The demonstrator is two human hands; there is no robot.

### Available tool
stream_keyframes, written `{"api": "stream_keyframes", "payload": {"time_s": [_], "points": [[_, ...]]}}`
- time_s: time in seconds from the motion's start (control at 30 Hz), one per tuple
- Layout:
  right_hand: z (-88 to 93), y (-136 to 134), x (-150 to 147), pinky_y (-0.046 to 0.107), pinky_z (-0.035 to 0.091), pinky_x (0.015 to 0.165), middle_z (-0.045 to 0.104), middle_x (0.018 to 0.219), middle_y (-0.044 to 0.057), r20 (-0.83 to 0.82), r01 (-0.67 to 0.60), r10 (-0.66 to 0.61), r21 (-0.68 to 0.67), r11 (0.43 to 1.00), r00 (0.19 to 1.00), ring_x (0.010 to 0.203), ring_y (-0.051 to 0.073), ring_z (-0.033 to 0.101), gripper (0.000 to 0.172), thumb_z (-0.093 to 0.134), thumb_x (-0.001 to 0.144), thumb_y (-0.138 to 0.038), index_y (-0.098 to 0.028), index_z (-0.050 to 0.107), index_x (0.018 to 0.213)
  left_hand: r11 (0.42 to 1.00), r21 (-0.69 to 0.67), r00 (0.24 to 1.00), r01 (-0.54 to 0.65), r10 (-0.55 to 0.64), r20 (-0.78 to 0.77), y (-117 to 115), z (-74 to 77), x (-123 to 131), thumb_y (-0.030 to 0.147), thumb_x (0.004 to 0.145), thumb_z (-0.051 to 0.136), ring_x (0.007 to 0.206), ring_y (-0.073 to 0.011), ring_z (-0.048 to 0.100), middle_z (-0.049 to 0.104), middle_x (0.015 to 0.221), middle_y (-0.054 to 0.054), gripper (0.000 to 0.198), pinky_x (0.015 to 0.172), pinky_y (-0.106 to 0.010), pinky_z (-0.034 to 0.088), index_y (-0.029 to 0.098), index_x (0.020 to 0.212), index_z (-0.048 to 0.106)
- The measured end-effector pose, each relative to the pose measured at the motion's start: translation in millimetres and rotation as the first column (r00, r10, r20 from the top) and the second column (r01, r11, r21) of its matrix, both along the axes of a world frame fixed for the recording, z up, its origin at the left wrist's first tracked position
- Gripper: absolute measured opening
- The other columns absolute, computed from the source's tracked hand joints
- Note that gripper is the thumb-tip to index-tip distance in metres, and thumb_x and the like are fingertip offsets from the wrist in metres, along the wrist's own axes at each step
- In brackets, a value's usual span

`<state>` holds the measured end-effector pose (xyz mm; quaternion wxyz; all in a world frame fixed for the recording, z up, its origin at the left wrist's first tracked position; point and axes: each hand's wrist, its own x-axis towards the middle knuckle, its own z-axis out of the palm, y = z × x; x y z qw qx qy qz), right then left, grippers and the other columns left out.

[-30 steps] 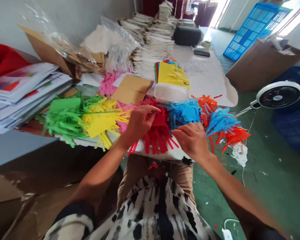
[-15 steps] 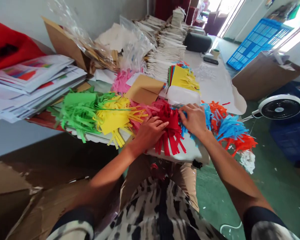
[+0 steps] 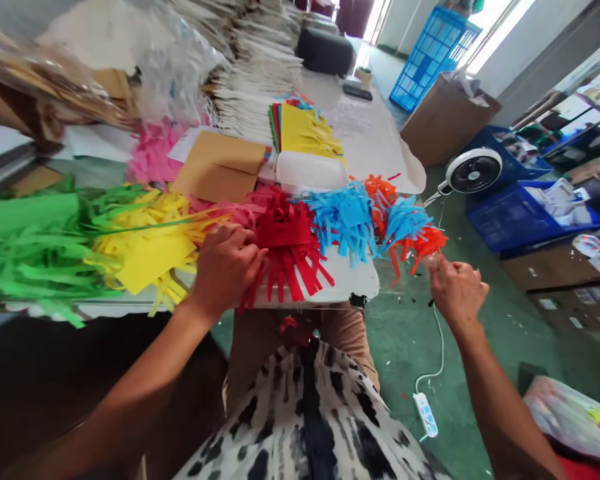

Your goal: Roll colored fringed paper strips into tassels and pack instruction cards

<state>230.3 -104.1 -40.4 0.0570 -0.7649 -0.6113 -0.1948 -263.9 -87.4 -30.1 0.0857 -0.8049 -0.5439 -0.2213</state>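
Observation:
A garland of fringed paper lies along the table's front edge: green fringe, yellow fringe, red fringe, then blue fringe and orange fringe at the right end. My left hand is curled onto the garland where pink paper meets red, its fingertips closed. Out past the table's right corner, my right hand pinches something pale beside the last orange fringe. What exactly sits between those fingers is too small to make out.
Behind the garland lie a brown envelope, a white plastic tray and fringed yellow sheets. Tall paper stacks stand further back. A white fan, blue crates and a power strip are at the right.
My right hand has left the red and blue fringe and moved right to the garland's end, closing there. The left hand's fingers have curled. The view has turned rightward.

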Motion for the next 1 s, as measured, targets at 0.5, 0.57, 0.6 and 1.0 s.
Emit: {"api": "stream_keyframes", "payload": {"time_s": [0.5,0.57,0.6,1.0], "points": [[46.2,12.6,-134.5,0.041,0.045,0.088,0.078,0.097,0.006,-0.366,-0.694,0.712,0.205,0.69,0.6,0.093,0.026,0.069,0.021,0.062,0.103,-0.041,-0.026,0.076,0.099,0.996,-0.074,0.989,0.044,-0.033,0.146,4.5,2.3,21.2,0.027,0.103,0.06,0.114,-0.03,0.061,0.074,0.116,-0.011,0.023,0.104,-0.048,0.05,0.018,0.113,0.078],[40.1,27.2,-188.1,0.041,0.043,0.091,0.078,0.106,0.007,-0.34,-0.789,0.785,0.165,0.592,0.517,0.101,0.026,0.067,0.022,0.059,0.105,-0.039,-0.025,0.076,0.105,0.996,-0.081,0.99,0.039,-0.027,0.136,5.5,3.2,24.4,0.026,0.104,0.058,0.115,-0.0303,0.061,0.073,0.117,-0.012,0.026,0.103,-0.047,0.051,0.017,0.116,0.078],[34.5,35.8,-211.0,0.041,0.041,0.091,0.077,0.112,0.008,-0.3,-0.808,0.801,0.134,0.574,0.519,0.104,0.027,0.065,0.025,0.056,0.107,-0.039,-0.024,0.076,0.111,0.996,-0.083,0.991,0.034,-0.023,0.134,5.2,3.6,25.4,0.026,0.104,0.057,0.115,-0.0303,0.061,0.073,0.118,-0.013,0.027,0.104,-0.047,0.05,0.016,0.117,0.078],[24.4,97.9,-263.3,0.042,0.039,0.086,0.077,0.105,0.006,-0.359,-0.877,0.851,0.146,0.458,0.384,0.1,0.026,0.063,0.019,0.06,0.103,-0.03,-0.025,0.079,0.1,0.998,0.052,0.92,-0.047,0.023,0.392,-5.6,3.3,4.2,0.022,0.103,0.061,0.109,-0.0249,0.065,0.075,0.11,-0.008,0.019,0.103,-0.042,0.052,0.019,0.112,0.077]]}}
